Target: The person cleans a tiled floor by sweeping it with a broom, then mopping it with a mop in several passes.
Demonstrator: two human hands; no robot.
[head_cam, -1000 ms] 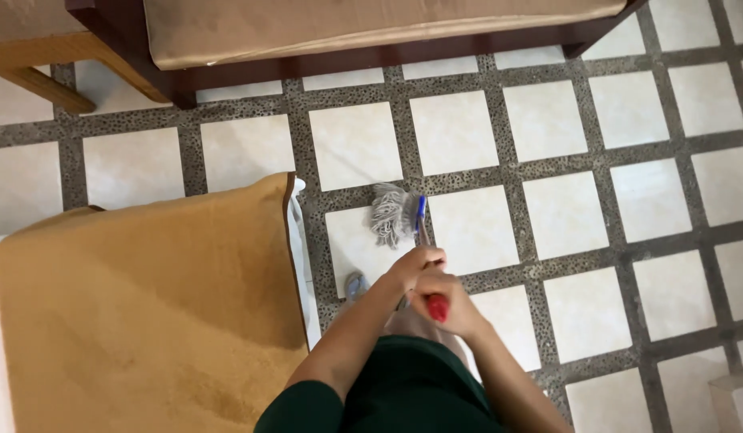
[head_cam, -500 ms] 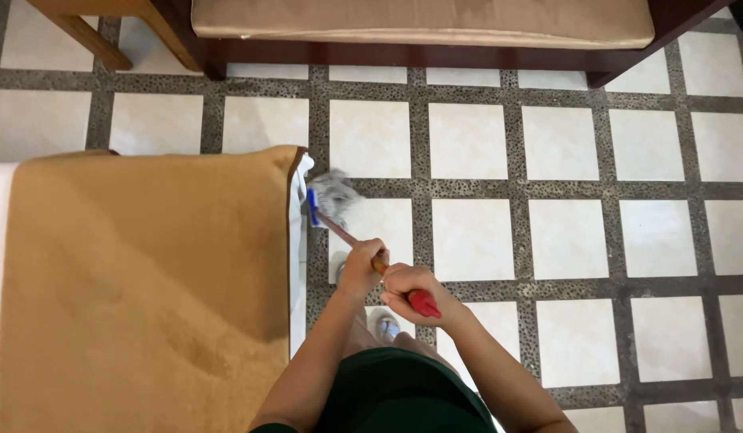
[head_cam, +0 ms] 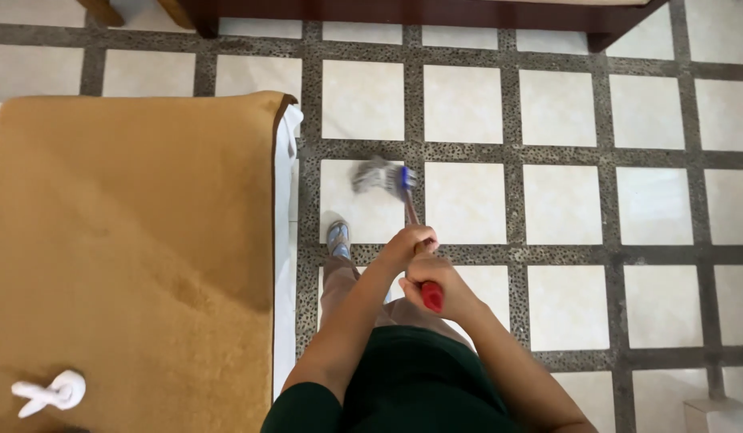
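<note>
Mopping stroke in progress, by my read: grey string mop head with blue collar sits on a cream floor tile at 12 o'clock from the hands, blurred, just right of the bed edge. Left hand wraps the thin wooden mop handle, fingers fully closed round it. Right hand sits just behind at 5 o'clock, fingers curled tight on the red grip end. Sandalled foot at 9 o'clock. Tan bed cover far left. Next stroke likely needs both grips kept, head staying flat on tile.
</note>
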